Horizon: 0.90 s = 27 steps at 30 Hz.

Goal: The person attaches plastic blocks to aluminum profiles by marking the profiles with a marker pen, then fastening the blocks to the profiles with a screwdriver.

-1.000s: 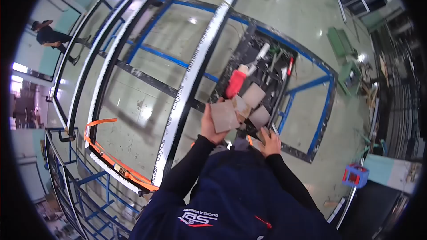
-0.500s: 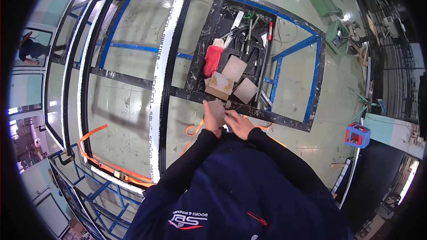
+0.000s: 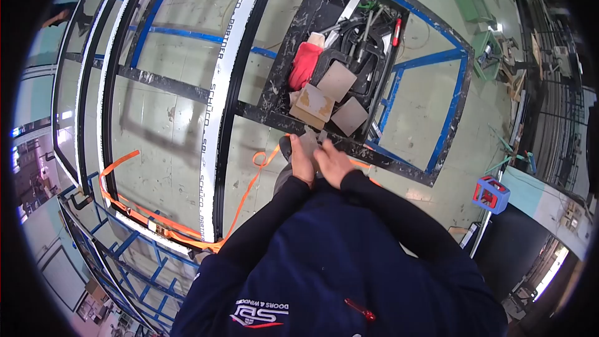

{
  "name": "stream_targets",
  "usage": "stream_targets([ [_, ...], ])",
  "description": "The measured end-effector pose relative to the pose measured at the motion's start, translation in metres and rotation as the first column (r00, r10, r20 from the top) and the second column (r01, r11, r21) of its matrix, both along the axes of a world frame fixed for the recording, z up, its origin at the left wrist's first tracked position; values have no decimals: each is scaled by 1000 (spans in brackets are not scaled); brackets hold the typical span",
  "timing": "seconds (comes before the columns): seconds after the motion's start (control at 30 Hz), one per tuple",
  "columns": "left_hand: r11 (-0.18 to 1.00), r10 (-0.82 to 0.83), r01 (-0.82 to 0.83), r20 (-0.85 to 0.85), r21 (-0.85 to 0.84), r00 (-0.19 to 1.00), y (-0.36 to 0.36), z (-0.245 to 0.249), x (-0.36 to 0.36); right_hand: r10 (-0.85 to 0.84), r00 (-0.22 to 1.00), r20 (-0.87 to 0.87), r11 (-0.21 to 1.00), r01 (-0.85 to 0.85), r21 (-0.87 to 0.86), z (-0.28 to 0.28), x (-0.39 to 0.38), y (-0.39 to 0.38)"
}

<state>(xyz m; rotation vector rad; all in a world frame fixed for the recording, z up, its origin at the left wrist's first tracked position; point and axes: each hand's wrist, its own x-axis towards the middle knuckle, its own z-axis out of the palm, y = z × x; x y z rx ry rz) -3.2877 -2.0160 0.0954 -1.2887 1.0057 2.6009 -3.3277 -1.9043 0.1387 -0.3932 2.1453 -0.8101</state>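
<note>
Close to my body, my left hand (image 3: 302, 161) grips a thin grey-beige square piece (image 3: 309, 141) between thumb and fingers. My right hand (image 3: 335, 163) is closed at that piece's right edge, its fingers bent; what sits at its fingertips is too small to make out. Just beyond my hands, a black tray (image 3: 392, 65) holds similar pieces: a grey square (image 3: 337, 81), another grey square (image 3: 349, 117) and a tan square (image 3: 314, 103) with a worn face, stacked on others. A red cloth or glove (image 3: 304, 65) lies beside them.
Black clamp-like tools (image 3: 365, 43) and a red marker-like stick (image 3: 397, 31) lie in the tray. It rests on a blue and black metal frame (image 3: 452, 118). Long white-taped profiles (image 3: 218, 93) cross on the left, with an orange strap (image 3: 246, 193) below. A blue-red device (image 3: 491, 194) stands right.
My view has shifted, so the tray sits slightly higher and further right. My right hand has moved closer to the left one, its fingers now further up the square piece's edge.
</note>
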Motion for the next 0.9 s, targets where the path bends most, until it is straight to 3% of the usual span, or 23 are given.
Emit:
stream_targets([
  [0.03,998,-3,2,-2,-61,1000,3,-5,3,-41,999,29,999,40,34,-4,-13,-5],
  [0.1,993,-4,6,19,-116,1000,6,-16,4,94,995,13,994,-95,54,7,-19,-2],
  [0.17,999,-37,37,-47,-6,998,-5,-26,8,219,973,-73,973,-223,-55,21,-6,2],
  [0.23,998,-59,61,-51,31,997,-4,-30,18,28,992,119,1000,-28,-4,29,-4,-5],
  [0.33,989,-58,64,45,-135,997,0,-24,13,-226,925,307,970,184,158,23,-45,-26],
  [0.4,1000,-17,16,-52,-26,999,-3,-23,11,71,997,35,997,-72,36,7,-18,-12],
  [0.43,1000,10,-7,-101,30,995,-3,-25,10,212,970,-118,977,-213,7,3,-3,-5],
  [0.47,996,-50,56,-95,67,994,-9,-31,15,-77,997,20,991,79,-110,23,7,-9],
  [0.57,999,-20,23,-55,44,998,-7,-29,16,-226,968,111,971,214,107,9,-12,-25],
  [0.6,999,-26,26,11,-46,1000,-2,-24,13,-296,939,175,952,274,136,7,-31,-28],
  [0.63,999,-16,15,-20,-32,1000,-2,-26,12,-310,941,137,946,291,141,9,-34,-32],
  [0.7,1000,2,-2,-83,-7,997,-3,-38,14,-7,999,-32,1000,7,4,7,-3,-17],
  [0.73,998,-65,62,-141,-29,988,-9,-39,18,144,986,-79,987,-149,-57,21,7,-11],
  [0.83,995,-58,69,-139,74,989,-12,-45,21,-88,993,83,995,84,46,3,-3,-23],
  [0.87,997,-60,62,-40,35,997,-7,-44,22,78,995,-61,993,-72,91,10,-23,-26],
  [0.9,998,-63,64,-43,19,997,-5,-40,24,-348,902,257,935,313,167,20,-35,-34],
])
